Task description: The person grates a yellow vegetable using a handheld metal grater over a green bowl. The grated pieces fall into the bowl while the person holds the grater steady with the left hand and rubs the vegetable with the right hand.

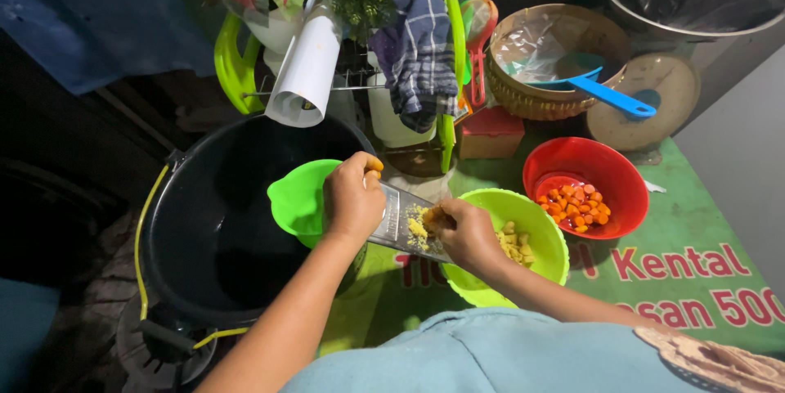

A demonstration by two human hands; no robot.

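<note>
My left hand (353, 197) grips the top end of a flat metal grater (401, 225) that slants down toward a lime-green bowl (536, 221). Against the grater's face my right hand (466, 233) presses a small yellow piece, and yellow shreds cling to the metal beside it. Several yellow chunks (513, 246) lie inside the lime-green bowl. A second green bowl (298, 197) sits behind my left hand. To the right, a red bowl (609, 168) holds small orange pieces (576, 206).
A big black bucket with a yellow handle (213, 229) stands at left. Behind are a woven basket (556, 90) with a blue scoop (613, 97), a checked cloth (417, 58), a white paper roll (307, 74), a round lid (646, 103) and a green printed table cover (695, 221).
</note>
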